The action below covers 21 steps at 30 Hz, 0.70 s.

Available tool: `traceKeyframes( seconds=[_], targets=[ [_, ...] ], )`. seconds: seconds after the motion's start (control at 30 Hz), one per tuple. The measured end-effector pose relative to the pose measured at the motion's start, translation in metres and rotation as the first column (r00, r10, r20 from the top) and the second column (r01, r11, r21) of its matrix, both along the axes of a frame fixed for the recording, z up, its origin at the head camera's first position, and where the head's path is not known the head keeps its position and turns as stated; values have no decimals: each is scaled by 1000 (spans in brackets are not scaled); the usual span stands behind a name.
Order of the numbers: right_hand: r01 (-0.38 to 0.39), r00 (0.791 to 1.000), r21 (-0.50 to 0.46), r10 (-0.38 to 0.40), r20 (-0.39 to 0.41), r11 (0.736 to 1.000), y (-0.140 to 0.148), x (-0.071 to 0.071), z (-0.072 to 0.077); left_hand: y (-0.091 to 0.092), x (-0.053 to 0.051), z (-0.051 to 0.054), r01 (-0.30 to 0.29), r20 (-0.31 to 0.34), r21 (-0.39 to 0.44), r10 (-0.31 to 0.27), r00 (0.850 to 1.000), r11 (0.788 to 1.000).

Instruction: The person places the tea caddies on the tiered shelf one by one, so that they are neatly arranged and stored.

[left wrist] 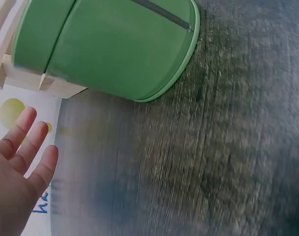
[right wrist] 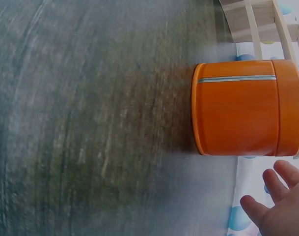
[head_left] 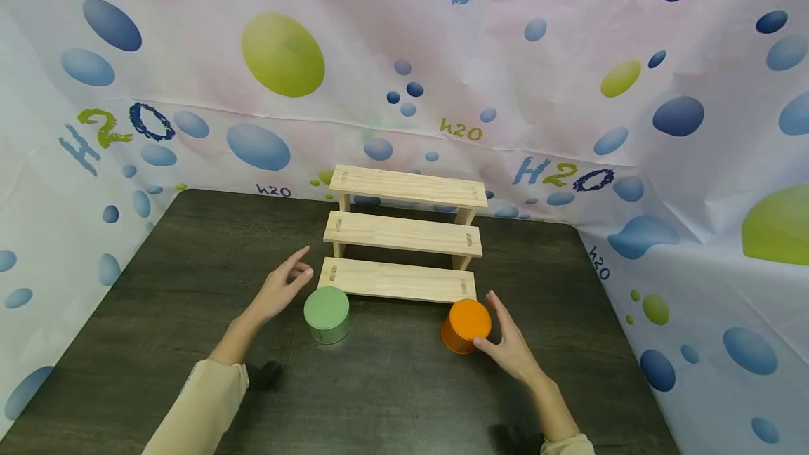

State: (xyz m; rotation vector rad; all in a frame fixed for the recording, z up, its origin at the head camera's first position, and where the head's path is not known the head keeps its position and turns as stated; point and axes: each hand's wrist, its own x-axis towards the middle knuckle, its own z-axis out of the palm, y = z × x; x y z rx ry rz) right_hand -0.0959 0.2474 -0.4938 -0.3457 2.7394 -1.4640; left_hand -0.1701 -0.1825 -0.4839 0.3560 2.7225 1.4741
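A round green tin with a lid (head_left: 327,311) stands upright on the dark table, before the left end of a three-step wooden shelf (head_left: 404,230). My left hand (head_left: 275,292) hovers to the left of this tin, fingers loosely extended and apart from it. Before the shelf's right end stands a matching orange tin (head_left: 466,321). Just right of it is my right hand (head_left: 513,350), fingers spread, with the thumb at the tin's side; whether it touches I cannot tell. In the right wrist view, the fingers (right wrist: 282,189) show beside the orange tin's lid, holding nothing.
The dark wood-grain table (head_left: 392,385) runs back to a white cloth backdrop (head_left: 518,76) with blue and green dots and H2O lettering. This cloth also rises along the left and right sides. The shelf stands near the table's back edge.
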Motion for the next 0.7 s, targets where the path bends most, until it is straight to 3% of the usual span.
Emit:
traceKeyframes(
  seconds=[0.37, 0.57, 0.7],
  targets=[
    [0, 998, -56, 3, 55, 998, -2, -1, -7, 5, -11, -6, 21, 80, 42, -24, 997, 999],
    [15, 993, -42, -10, 117, 999, -4, -1, -8, 6, -14, -9, 45, 120, 79, -54, 991, 996],
    [26, 989, -28, -22, 144, 999, -4, 0, -8, 7, -16, -9, 59, 112, 94, -69, 991, 994]
  ],
)
